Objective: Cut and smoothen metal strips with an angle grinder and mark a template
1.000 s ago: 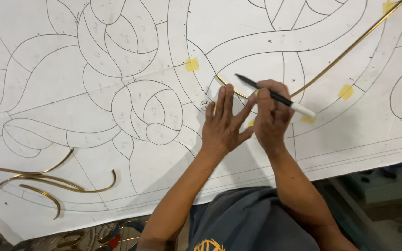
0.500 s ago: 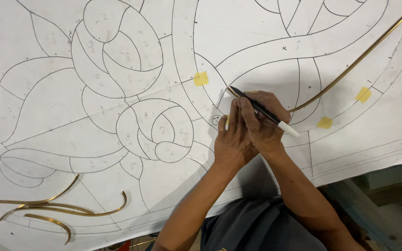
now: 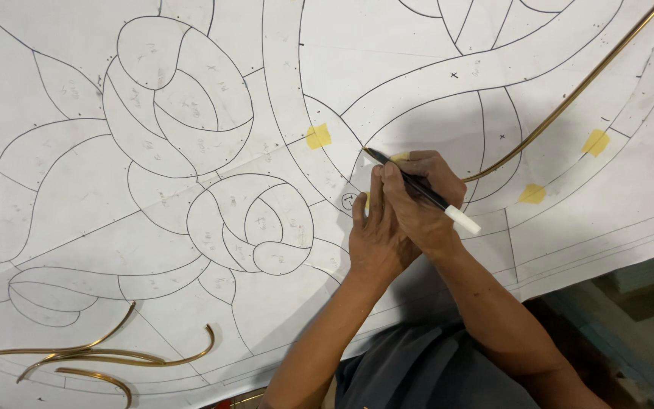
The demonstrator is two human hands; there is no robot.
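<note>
A large white paper pattern (image 3: 191, 91) with black curving outlines covers the table. My right hand (image 3: 429, 201) grips a black marker pen with a white end (image 3: 418, 189), its tip touching the sheet beside the near end of a long curved brass strip (image 3: 569, 95). My left hand (image 3: 376, 235) lies flat on the paper just left of the right hand, its fingers pressed together against it, holding nothing. The brass strip's near end disappears under my right hand.
Small yellow tape squares (image 3: 318, 136) (image 3: 596, 142) (image 3: 532, 194) are stuck on the pattern. Several bent brass strips (image 3: 107, 354) lie at the lower left. The table's edge runs along the lower right, with a dark floor gap (image 3: 622, 318) beyond it.
The view has shifted, so the pattern sits lower and to the right. My left hand's fingers have closed together beside the right hand. The pen tip has come down onto the paper.
</note>
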